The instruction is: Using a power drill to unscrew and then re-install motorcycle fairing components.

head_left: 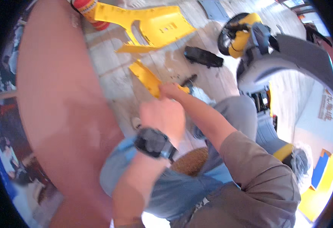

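A narrow yellow plastic panel (145,77) is tilted above the floor in front of me. My right hand (170,91) is closed on its near end, and a small yellow bit shows past the fingers. Just below and touching or overlapping it in view is my left hand (162,118), with a black watch (153,143) on the wrist. This hand looks like a fist and is blurred; its fingertips are turned away, so what it holds is hidden. Beyond the hands a dark, slim part (189,80) lies on the floor.
A big yellow plastic shell (162,28) lies ahead, beside a red-and-yellow can (92,13). Right of it are a black part (203,57), a wheel with yellow parts (236,36) and a curved grey cover (288,57). A broad reddish-brown surface (60,95) borders my left.
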`<state>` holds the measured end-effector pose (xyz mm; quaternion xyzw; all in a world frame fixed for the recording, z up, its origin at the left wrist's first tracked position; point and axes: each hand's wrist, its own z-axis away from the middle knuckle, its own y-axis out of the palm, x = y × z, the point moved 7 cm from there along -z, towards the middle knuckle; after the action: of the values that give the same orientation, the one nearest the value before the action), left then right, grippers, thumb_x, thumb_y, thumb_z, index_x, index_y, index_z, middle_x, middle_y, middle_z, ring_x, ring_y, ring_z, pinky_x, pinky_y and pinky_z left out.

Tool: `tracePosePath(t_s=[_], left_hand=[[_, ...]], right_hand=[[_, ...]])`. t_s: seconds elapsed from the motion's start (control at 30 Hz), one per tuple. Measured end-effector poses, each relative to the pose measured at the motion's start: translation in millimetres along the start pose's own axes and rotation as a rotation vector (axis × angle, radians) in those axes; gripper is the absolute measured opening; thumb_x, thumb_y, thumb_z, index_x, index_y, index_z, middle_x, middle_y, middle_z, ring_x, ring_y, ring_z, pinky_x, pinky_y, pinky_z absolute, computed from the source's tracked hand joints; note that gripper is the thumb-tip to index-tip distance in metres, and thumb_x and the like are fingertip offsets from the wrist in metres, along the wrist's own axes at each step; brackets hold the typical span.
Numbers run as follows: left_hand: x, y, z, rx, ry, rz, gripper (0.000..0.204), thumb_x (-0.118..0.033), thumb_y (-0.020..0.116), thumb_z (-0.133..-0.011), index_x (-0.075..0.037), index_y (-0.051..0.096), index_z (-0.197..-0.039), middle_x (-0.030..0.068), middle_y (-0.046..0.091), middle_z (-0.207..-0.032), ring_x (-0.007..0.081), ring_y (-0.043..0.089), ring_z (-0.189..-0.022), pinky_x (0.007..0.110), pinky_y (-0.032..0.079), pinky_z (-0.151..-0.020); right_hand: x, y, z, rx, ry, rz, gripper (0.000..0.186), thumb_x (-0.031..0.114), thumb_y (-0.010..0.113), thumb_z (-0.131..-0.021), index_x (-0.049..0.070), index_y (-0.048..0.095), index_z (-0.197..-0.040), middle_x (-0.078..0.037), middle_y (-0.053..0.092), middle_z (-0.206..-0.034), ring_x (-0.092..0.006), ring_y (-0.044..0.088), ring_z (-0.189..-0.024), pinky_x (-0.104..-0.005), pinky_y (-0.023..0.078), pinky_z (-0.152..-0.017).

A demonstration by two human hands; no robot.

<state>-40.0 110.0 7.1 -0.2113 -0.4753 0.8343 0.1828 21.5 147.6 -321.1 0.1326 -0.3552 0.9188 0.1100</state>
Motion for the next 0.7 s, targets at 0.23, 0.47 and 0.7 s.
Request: tracePosePath(t_s=[0.23,0.47,0.7], left_hand=[[-6,-28,-14,-0.224,0.072,-0.066,0.040,-0.028,0.044,-0.092,-0.003,0.068,-0.073,0.0216,0.066,-0.077,0.0395,0.065,-0.072,0.048,0.052,-0.064],[-48,-97,58,-0.912,0.433,0.170,0.036,-0.026,0.043,-0.091,0.002,0.059,-0.076,0.0210,0.060,-0.078,0.0403,0.058,-0.074,0.047,0.043,-0.062],[-161,-94,134,-1.053,0.892,-0.077,0.030,-0.034,0.051,-0.079,-0.007,0.062,-0.086,0.0115,0.057,-0.088,0.0319,0.055,-0.084,0.044,0.043,-0.072]], right_hand=[[57,-32,107,0.241,-0.459,-0.073,0.059,0.049,0.069,-0.065,0.010,0.067,-0.109,-0.017,0.065,-0.109,-0.0298,0.061,-0.100,-0.0428,0.047,-0.085],[22,-136,343,0.063,-0.295,-0.239,0.052,0.041,0.064,-0.068,0.003,0.057,-0.103,-0.019,0.056,-0.097,-0.0324,0.057,-0.089,-0.0402,0.044,-0.078],[-20,-143,475,-0.182,-0.575,-0.781,0.052,0.034,0.063,-0.073,0.000,0.047,-0.109,-0.008,0.046,-0.099,-0.0192,0.047,-0.091,-0.0324,0.041,-0.077]])
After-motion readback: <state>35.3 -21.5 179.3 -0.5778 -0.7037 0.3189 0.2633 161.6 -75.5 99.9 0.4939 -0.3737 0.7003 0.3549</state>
